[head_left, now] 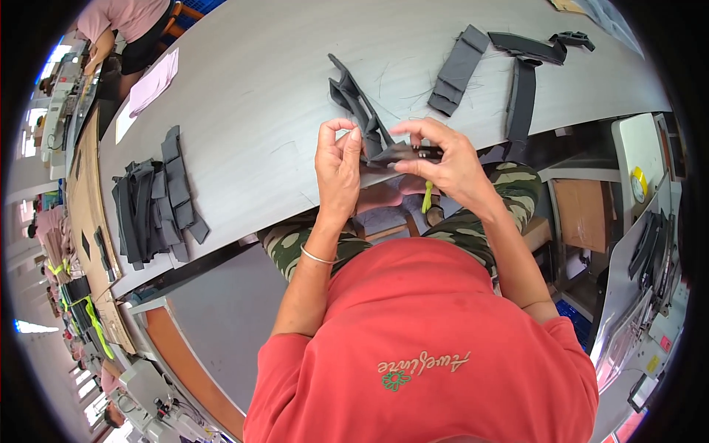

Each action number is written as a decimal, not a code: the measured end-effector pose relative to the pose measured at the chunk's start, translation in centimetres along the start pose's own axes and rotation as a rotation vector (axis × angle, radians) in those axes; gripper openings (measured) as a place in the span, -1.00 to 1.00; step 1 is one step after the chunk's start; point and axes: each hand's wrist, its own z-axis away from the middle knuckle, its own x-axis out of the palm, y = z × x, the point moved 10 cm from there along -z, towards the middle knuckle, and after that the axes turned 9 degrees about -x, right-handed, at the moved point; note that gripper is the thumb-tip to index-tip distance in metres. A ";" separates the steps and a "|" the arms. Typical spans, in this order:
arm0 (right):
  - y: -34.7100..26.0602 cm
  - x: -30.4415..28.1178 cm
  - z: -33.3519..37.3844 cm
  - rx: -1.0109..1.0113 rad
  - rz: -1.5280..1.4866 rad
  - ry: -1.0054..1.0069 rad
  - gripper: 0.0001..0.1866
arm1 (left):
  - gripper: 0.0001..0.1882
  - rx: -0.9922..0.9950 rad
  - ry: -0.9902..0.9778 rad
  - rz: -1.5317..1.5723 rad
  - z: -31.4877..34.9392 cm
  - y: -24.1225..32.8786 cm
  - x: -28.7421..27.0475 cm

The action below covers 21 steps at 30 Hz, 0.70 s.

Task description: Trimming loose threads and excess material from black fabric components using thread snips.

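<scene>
At the near edge of the table, a folded dark grey fabric strip [358,103] stretches away between my hands. My left hand [340,170] pinches at its near end with thumb and forefinger; a thread in that pinch would be too fine to make out. My right hand [447,159] curls its fingers around a small black tool [428,153], seemingly thread snips, its tip blurred against the strip's near corner. A yellow-green ribbon [427,198] dangles below the right hand.
Stacked dark grey strips [151,203] lie at the table's left. More strips [459,70] and loose thread ends are spread at the right. Pink cloth [153,83] lies far left, near another person [125,29]. A cardboard box [582,214] sits below the table at right.
</scene>
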 end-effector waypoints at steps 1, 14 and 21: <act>0.0 0.8 -0.1 0.011 0.054 -0.085 -0.76 | -0.90 0.001 0.001 -0.003 0.1 0.4 0.0; -2.2 2.7 -2.9 -0.077 0.103 -0.061 -0.84 | -0.79 -0.187 -0.183 0.139 1.1 0.0 0.4; -0.2 1.8 -2.3 -0.006 0.056 0.011 -0.82 | -0.78 -0.271 -0.194 0.063 1.0 -0.6 0.0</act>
